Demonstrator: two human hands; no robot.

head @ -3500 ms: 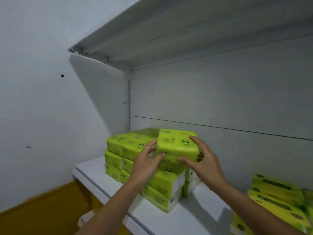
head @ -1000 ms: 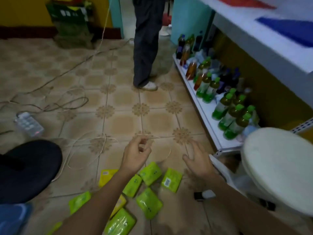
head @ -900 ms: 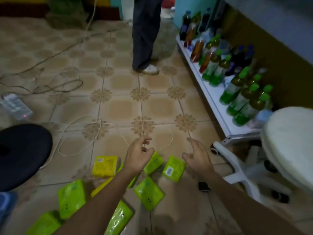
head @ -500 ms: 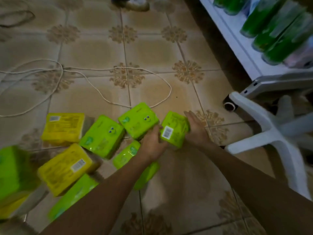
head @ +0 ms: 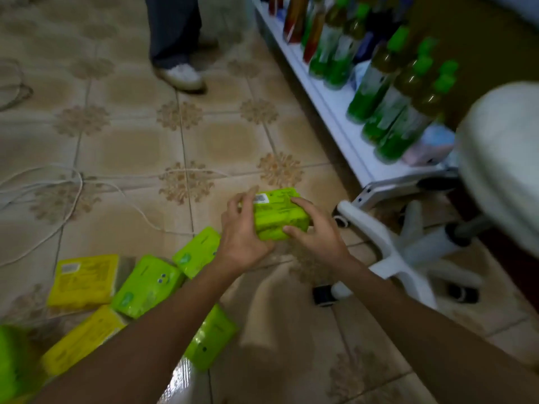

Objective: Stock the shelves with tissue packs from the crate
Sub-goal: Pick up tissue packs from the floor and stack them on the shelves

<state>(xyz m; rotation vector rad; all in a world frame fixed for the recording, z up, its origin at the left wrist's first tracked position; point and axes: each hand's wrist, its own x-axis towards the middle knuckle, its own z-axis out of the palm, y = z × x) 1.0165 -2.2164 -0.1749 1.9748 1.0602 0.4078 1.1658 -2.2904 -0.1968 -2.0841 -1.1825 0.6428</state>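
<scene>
This is looking like a small shop. Beyond the right hand point(head: 318, 231), a low white shelf point(head: 335, 126) is carrying rows of bottled drinks point(head: 376, 91), many with green caps, standing packed together like stock. The green tissue pack point(head: 280, 217) that this hand and the left hand point(head: 242, 237) are holding is showing a barcode sticker point(head: 261, 198). More wrapped packs point(head: 145, 287), green and yellow, are lying on the patterned tile floor point(head: 131, 147) to the left of and below the left hand.
</scene>
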